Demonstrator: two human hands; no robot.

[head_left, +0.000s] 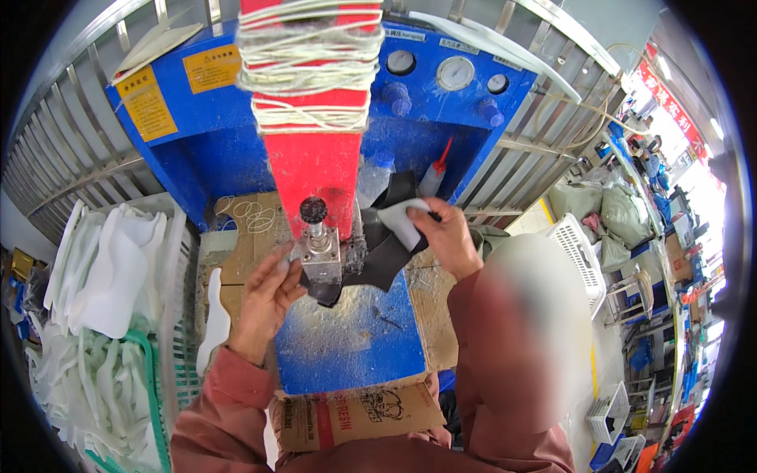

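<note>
A floppy black material piece (384, 266) with jagged edges lies under the metal head (321, 256) of a red machine arm (311, 169). My right hand (451, 240) is closed on its right part, together with a curved white pad (400, 224), thumb on the pad. My left hand (266, 298) is beside the metal head with fingers bent, gripping the black piece's left edge; the head partly hides this spot. Below the piece is a dusty blue work plate (347, 347). A black knob (313, 210) tops the metal head.
A crate (183, 315) of white shaped pads (118, 272) stands at left. One long white pad (214, 315) lies near my left wrist. A red-tipped bottle (435, 169) and a clear bottle (374, 177) stand behind the arm. Cord wraps the arm; gauges (456, 73) line the blue panel.
</note>
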